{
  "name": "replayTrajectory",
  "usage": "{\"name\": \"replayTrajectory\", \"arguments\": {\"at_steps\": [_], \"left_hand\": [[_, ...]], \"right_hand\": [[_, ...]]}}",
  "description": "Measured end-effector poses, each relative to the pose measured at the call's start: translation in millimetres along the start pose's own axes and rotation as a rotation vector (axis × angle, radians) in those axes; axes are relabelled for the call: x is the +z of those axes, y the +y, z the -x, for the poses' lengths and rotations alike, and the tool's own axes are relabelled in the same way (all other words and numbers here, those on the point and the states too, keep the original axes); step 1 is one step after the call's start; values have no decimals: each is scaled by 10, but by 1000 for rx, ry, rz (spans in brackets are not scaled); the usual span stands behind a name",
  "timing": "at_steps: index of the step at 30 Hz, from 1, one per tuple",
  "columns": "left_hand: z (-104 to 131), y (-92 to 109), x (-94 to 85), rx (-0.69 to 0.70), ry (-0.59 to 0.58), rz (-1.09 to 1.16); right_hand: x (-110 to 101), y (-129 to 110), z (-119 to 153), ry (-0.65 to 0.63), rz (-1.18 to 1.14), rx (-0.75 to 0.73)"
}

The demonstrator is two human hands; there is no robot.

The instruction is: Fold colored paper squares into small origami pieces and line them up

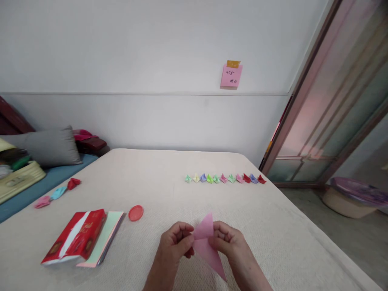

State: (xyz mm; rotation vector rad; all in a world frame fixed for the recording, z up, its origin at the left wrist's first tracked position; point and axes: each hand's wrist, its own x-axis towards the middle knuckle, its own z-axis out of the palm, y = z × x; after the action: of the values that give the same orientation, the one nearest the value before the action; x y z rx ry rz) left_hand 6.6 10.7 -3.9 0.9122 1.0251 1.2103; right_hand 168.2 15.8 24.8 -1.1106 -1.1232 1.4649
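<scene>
A pink sheet of origami paper, folded into a triangle with a crease across its middle, is held up between my two hands above the table. My left hand pinches its left corner between thumb and fingers. On the opposite edge, my right hand grips it with the thumb in front and the fingers behind. One point of the paper sticks up and another hangs down toward me. A round red lid lies on the cloth to the left of my hands.
A row of small folded paper figures stretches across the far right. More folded pieces lie at left. A red packet rests on coloured paper sheets. A pink note is taped to the wall.
</scene>
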Motion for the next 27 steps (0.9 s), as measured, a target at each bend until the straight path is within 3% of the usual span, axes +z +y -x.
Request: {"name": "replayTrajectory", "arguments": {"at_steps": [6,13,21,27], "left_hand": [[-15,-30,-6,26,-53,5],[-9,26,-18,6,60,65],[39,22,8,33,-88,154],[14,18,63,15,-104,161]], "right_hand": [[-45,117,-66,-14,-18,9],[-31,16,14,37,-62,-106],[-2,22,41,-41,-161,-80],[-18,22,38,-21,-143,-71]]}}
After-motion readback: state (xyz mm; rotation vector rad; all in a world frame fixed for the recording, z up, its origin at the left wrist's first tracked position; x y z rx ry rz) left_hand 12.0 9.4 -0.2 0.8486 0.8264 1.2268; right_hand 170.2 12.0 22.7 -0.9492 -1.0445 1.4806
